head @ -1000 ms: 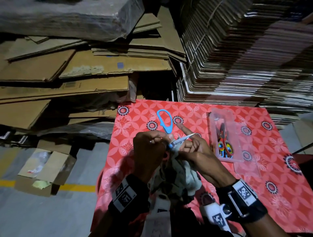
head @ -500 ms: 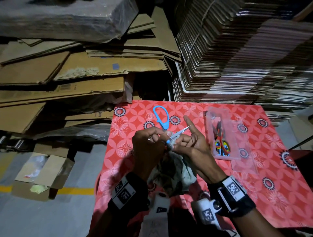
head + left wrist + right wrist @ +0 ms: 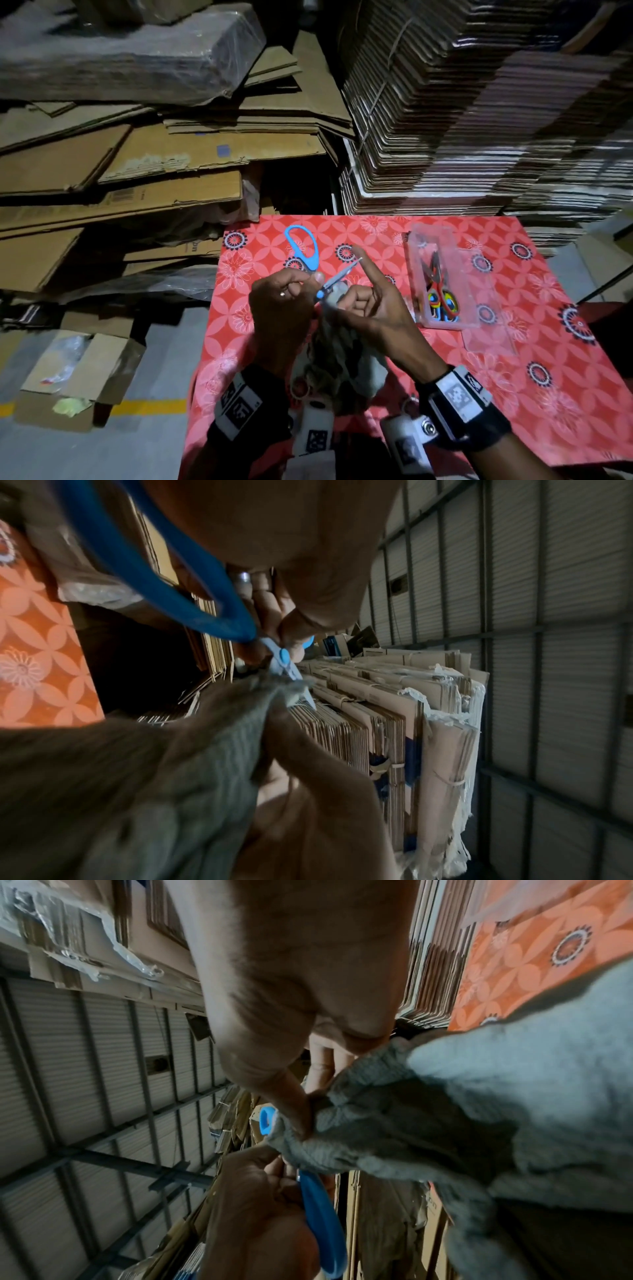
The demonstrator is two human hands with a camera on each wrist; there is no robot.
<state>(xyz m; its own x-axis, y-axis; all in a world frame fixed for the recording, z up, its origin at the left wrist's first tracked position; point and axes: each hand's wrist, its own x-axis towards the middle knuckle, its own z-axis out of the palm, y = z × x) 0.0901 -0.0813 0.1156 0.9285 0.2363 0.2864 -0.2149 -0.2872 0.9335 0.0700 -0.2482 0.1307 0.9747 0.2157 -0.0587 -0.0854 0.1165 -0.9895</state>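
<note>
**Wipe barely advancing: the grey knitted cloth point(image 3: 346, 370) is still sitting bunched at the pivot of the blue-handled scissors point(image 3: 339, 277).**
Cardboard stacks point(image 3: 462, 137) are crowding the far edge of the red flower-patterned table point(image 3: 513, 394). Room for moving is lying toward its near-right corner, beyond a clear plastic box point(image 3: 445, 236). Over the left half, the right hand point(image 3: 373, 308) is pinching the cloth, forefinger straight. The left hand point(image 3: 284, 308) is clenching the scissors behind the pivot.

Dim warehouse light, deep shadows, wide-angle bending at edges, wrist views blurred close up
</note>
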